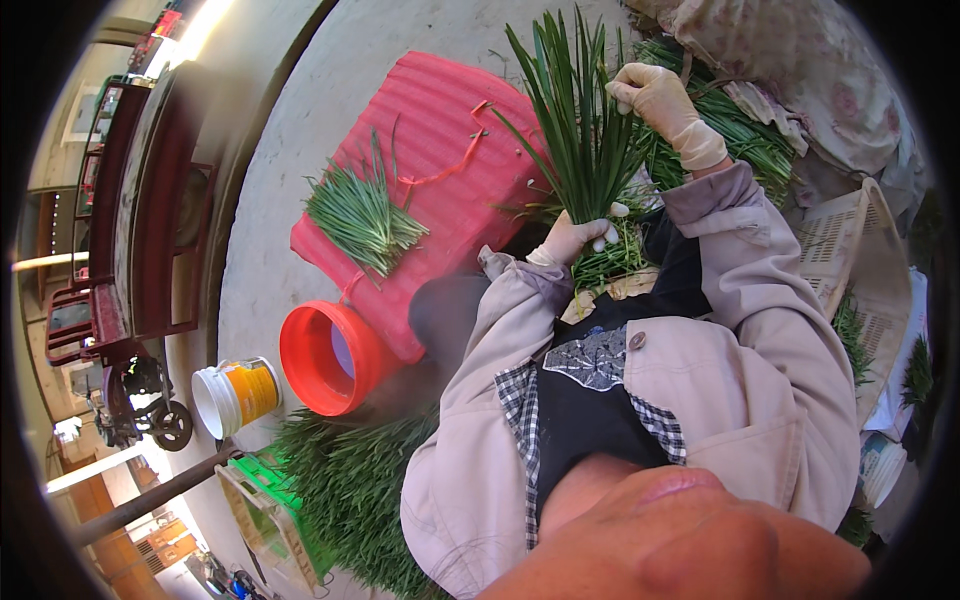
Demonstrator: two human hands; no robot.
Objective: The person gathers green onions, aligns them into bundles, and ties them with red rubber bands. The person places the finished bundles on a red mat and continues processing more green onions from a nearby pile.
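My left hand (577, 238), in a pale thin glove, grips an upright bunch of garlic chives (577, 127) near its base. The long flat leaves fan out above the fist. My right hand (652, 94), gloved too, is raised at the bunch's right side, with thumb and fingertips pinched on a leaf at its edge. Loose green stalks (611, 259) lie below my left hand. Left of it, a smaller chive bundle (367, 217) rests on a pink-red covered block (450, 150), beside a loose red tie (450, 166).
An orange-red bucket (341, 360) and a white-and-yellow pail (236, 394) lie tipped at left. A large green heap (367, 480) and a green crate (277, 510) sit near my left side. At right are more chives (739, 142), a floral cloth (810, 82) and a pale plastic basket (855, 247).
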